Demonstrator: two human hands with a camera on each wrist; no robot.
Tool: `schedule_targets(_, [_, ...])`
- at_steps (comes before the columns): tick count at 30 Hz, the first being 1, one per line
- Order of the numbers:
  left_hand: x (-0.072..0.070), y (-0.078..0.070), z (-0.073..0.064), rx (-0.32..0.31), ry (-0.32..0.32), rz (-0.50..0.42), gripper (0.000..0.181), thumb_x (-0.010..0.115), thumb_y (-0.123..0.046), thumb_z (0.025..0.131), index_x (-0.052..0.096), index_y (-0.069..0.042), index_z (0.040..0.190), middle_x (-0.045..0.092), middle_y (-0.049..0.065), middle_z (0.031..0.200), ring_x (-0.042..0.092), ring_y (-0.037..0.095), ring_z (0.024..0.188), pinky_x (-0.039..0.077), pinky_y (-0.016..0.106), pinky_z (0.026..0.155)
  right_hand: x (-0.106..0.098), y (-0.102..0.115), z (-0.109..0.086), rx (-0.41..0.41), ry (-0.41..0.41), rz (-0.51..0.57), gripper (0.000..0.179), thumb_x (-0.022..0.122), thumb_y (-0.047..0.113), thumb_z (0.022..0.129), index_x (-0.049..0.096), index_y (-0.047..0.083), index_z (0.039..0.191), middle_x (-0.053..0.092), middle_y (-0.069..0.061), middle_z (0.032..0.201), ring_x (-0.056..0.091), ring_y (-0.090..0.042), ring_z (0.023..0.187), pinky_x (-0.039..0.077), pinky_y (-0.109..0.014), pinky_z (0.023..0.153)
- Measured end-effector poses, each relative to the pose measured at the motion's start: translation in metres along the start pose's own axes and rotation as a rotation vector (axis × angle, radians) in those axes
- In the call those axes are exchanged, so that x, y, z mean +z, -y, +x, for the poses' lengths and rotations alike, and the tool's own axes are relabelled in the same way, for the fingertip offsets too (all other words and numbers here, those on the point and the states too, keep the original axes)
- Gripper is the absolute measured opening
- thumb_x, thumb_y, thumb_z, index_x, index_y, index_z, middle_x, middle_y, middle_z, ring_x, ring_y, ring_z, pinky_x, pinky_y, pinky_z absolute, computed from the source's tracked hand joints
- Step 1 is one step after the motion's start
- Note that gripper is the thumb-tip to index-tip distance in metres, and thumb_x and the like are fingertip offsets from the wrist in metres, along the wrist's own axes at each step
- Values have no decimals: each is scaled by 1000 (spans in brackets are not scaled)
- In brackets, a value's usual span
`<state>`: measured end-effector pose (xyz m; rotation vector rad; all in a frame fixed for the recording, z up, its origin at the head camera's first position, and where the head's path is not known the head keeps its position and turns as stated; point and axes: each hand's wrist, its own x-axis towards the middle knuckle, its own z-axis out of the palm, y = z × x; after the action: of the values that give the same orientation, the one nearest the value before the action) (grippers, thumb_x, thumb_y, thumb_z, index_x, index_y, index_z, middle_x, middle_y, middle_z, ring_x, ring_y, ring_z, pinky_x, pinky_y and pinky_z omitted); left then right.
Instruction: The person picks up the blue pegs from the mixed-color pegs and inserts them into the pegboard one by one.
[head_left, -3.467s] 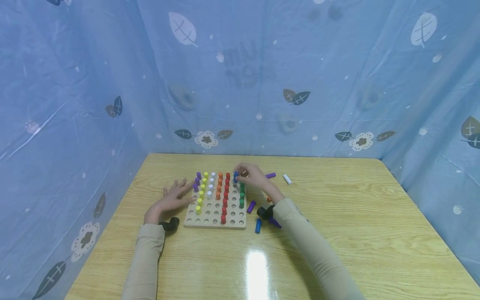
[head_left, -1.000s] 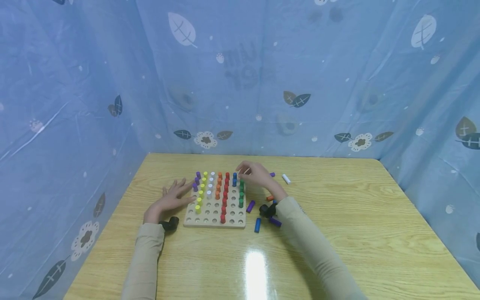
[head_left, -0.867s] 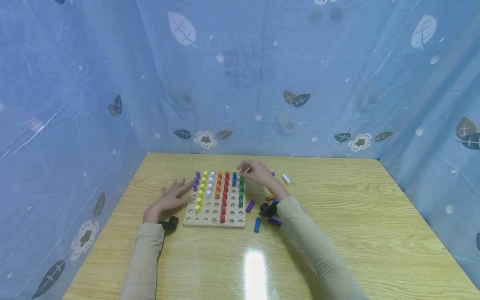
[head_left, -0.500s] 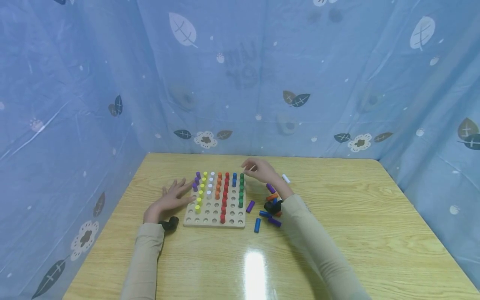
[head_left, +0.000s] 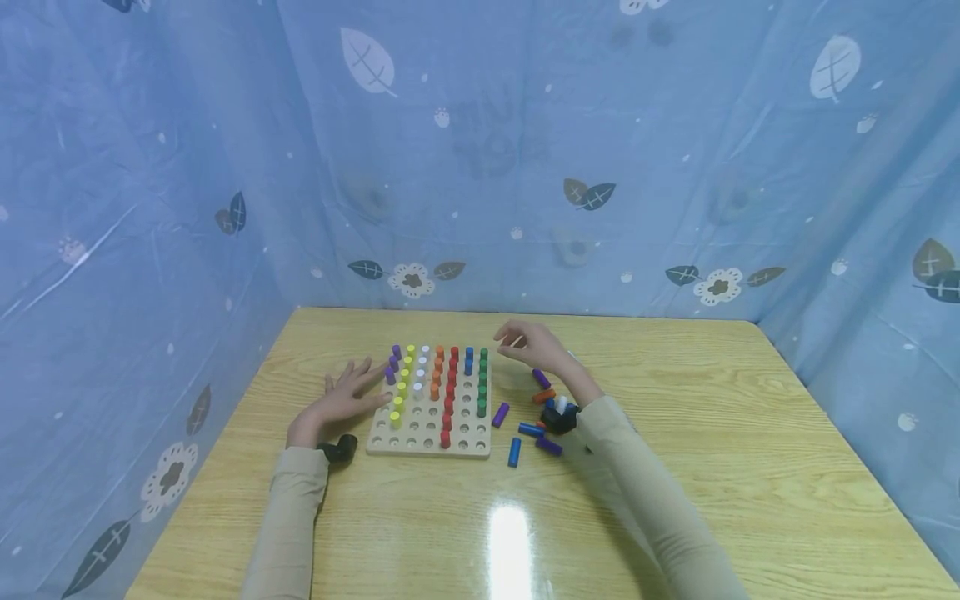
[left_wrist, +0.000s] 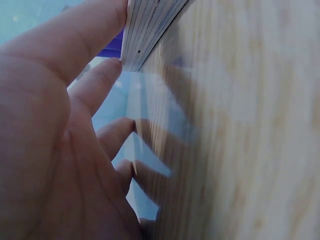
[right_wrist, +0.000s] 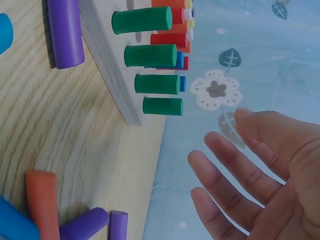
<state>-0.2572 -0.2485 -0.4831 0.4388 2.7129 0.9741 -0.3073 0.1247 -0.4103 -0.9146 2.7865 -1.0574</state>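
Observation:
A wooden pegboard (head_left: 427,447) stands on the table with rows of coloured pegs upright in its holes. Two blue pegs (head_left: 468,367) sit at the far end of their column, beside a column of green pegs (head_left: 482,392). My left hand (head_left: 348,397) is spread at the board's left side; in the left wrist view its thumb and a fingertip touch the board's edge (left_wrist: 142,30). My right hand (head_left: 534,345) hovers beyond the board's far right corner, with relaxed fingers and nothing between them. In the right wrist view the green pegs (right_wrist: 150,55) stand apart from the fingertips.
Loose pegs lie right of the board: a purple peg (head_left: 500,415) close to it, a blue peg (head_left: 514,452) nearer the front, an orange peg (head_left: 543,396) farther right. Others lie partly hidden under the right wrist's black camera (head_left: 560,418). A blue curtain (head_left: 480,208) hangs behind the table.
My right hand let go of a blue peg, now standing in the board behind another blue one, and has drawn away to the right. The left hand has stayed in place.

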Motion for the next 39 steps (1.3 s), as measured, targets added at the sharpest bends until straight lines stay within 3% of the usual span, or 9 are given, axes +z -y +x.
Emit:
schedule_targets(9, [3, -1, -3, -13, -2, -1, 72, 53, -50, 89, 21, -25, 148, 1, 15, 156, -14, 40, 139, -23, 64, 100, -7, 0, -13, -33, 14, -4, 22, 63, 15, 88, 63, 6, 108, 67, -10, 96, 65, -24, 86, 54, -35, 81])
schedule_targets(22, [4, 0, -3, -19, -3, -6, 71, 52, -50, 90, 21, -25, 148, 1, 15, 156, -14, 40, 139, -23, 64, 101, -9, 0, -26, -12, 64, 17, 24, 63, 15, 88, 62, 6, 110, 68, -10, 95, 66, -21, 82, 55, -32, 74])
schedule_targets(28, [2, -1, -2, -14, -1, -19, 71, 53, -48, 90, 22, -25, 148, 1, 15, 156, -14, 40, 140, -23, 64, 101, -9, -1, -31, 11, 82, -3, 23, 64, 17, 88, 63, 10, 110, 68, -6, 95, 64, -20, 84, 54, -31, 73])
schedule_targets(39, [-4, 1, 3, -5, 14, -22, 70, 54, -47, 90, 22, -24, 148, 1, 16, 155, -14, 41, 139, -23, 65, 100, -7, -5, -39, 8, 152, 9, 30, 62, 16, 90, 60, 5, 117, 66, -6, 100, 63, -22, 91, 53, -33, 80])
